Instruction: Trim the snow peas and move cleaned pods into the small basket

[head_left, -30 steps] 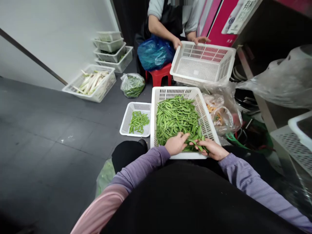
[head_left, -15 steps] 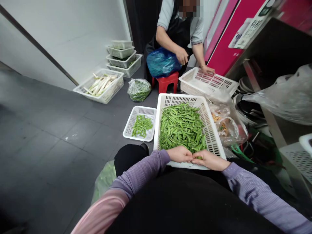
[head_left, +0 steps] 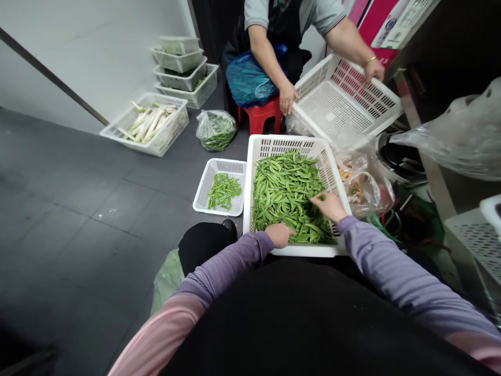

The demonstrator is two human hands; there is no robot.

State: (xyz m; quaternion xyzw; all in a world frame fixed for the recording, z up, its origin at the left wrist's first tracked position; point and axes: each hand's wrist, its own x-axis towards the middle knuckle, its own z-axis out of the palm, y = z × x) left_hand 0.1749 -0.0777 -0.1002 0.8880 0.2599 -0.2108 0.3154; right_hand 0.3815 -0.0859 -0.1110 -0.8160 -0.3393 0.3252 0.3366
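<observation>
A large white basket [head_left: 297,251] in front of my body holds a heap of green pea pods [head_left: 287,193]. Over its near left part is my left hand [head_left: 280,235], fingers drawn together at the pods; what they hold, if anything, is too small to tell. My right hand [head_left: 329,206] is at the right side of the heap, thumb and fingers pinched, and any item between them cannot be made out. Beside the large basket on the left, a small white basket [head_left: 201,196] contains green pods or trimmed pieces [head_left: 225,191].
Across from me a person grips an empty white basket [head_left: 336,102] beside a red stool [head_left: 260,119] with a blue bag. Baskets of white-stemmed vegetables [head_left: 152,122], stacked baskets [head_left: 183,78] and a bag of greens [head_left: 216,129] stand left. Plastic bags [head_left: 364,190] lie right.
My hands have moved apart; the right one has gone forward over the pods, the left slightly left. The other person has lifted and tilted the empty basket with both hands. The view has shifted slightly.
</observation>
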